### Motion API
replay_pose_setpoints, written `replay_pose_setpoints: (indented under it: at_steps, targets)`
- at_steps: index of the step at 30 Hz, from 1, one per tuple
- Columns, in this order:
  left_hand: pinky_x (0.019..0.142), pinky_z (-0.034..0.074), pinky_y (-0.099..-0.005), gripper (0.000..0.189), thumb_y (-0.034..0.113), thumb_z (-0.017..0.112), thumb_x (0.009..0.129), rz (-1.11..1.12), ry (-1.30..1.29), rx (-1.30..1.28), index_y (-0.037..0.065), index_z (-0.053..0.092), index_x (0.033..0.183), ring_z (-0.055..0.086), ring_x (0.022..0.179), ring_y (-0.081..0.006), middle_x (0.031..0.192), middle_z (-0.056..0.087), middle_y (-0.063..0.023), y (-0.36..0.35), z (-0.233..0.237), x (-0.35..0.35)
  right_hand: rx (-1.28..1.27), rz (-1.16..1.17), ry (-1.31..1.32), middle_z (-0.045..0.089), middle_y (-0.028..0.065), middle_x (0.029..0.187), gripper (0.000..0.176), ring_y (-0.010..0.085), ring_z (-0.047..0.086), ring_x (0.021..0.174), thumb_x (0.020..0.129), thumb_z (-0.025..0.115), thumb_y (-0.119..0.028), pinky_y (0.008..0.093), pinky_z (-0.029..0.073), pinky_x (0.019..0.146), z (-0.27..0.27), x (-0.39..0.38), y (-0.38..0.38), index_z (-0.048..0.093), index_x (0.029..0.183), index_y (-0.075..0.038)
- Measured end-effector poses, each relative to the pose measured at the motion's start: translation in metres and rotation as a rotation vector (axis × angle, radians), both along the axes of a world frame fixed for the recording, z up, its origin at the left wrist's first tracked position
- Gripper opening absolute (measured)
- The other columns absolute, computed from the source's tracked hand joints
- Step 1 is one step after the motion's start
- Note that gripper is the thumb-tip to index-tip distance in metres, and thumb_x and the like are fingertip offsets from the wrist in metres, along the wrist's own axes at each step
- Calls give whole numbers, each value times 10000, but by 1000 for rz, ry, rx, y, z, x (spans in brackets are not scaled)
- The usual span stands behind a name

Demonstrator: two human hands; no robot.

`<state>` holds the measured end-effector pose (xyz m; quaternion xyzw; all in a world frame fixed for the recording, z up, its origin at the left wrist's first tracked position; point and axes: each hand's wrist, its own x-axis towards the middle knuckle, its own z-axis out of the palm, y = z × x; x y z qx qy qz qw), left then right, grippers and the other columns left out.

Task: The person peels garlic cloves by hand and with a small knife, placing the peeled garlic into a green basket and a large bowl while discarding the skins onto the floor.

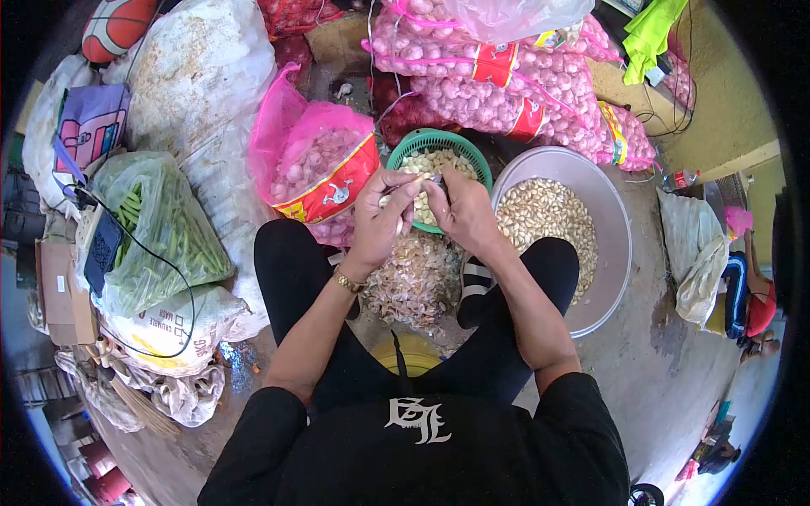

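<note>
My left hand, with a watch at the wrist, is closed around pale garlic cloves. My right hand meets it at the fingertips, closed on what looks like a small knife, mostly hidden by the fingers. Both hands are above the near rim of a green basket that holds peeled cloves. Under them on the floor lies a heap of papery garlic skins. By my right knee stands a wide, pale basin with many unpeeled cloves.
An open pink mesh sack of garlic stands at left front. Full garlic sacks are stacked at the back. Left are a plastic bag of green pods, a phone with a cable, and white sacks. Another person is far right.
</note>
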<state>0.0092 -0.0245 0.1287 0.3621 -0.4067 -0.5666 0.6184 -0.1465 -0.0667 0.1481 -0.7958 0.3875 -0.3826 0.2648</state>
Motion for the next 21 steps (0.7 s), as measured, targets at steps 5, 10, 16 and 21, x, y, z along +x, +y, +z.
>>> replay_pose_setpoints:
  at_steps: [5, 10, 16, 21]
  targets:
    - [438, 387, -188, 138, 130, 606, 939, 72, 55, 20, 34, 574, 1032, 502, 569, -41, 788, 561, -15, 5, 5, 0, -72, 6, 77, 558, 241, 660, 246, 446, 567, 619, 898, 602, -214, 501, 419, 545, -4, 5, 0, 485, 825, -10]
    - [422, 370, -177, 190, 138, 599, 943, -177, 193, 81, 38, 571, 1102, 492, 546, -39, 754, 533, -7, 3, 19, 21, -15, 107, -34, 537, 223, 639, 256, 425, 553, 590, 906, 593, -220, 454, 417, 537, 2, 3, -2, 491, 820, -1]
    - [410, 366, -177, 269, 157, 565, 961, -351, 72, 104, 61, 511, 1207, 469, 508, -47, 823, 567, -28, 6, 22, 28, 66, 151, -79, 529, 218, 636, 250, 411, 550, 584, 916, 581, -219, 443, 411, 533, 6, 2, -2, 504, 830, 3]
    - [412, 373, -179, 278, 147, 560, 961, -300, 39, 76, 54, 465, 1205, 484, 534, -46, 891, 571, -30, 5, 15, 24, 9, 142, -11, 527, 217, 623, 254, 404, 565, 589, 917, 586, -220, 437, 418, 530, 1, 3, -2, 501, 821, 0]
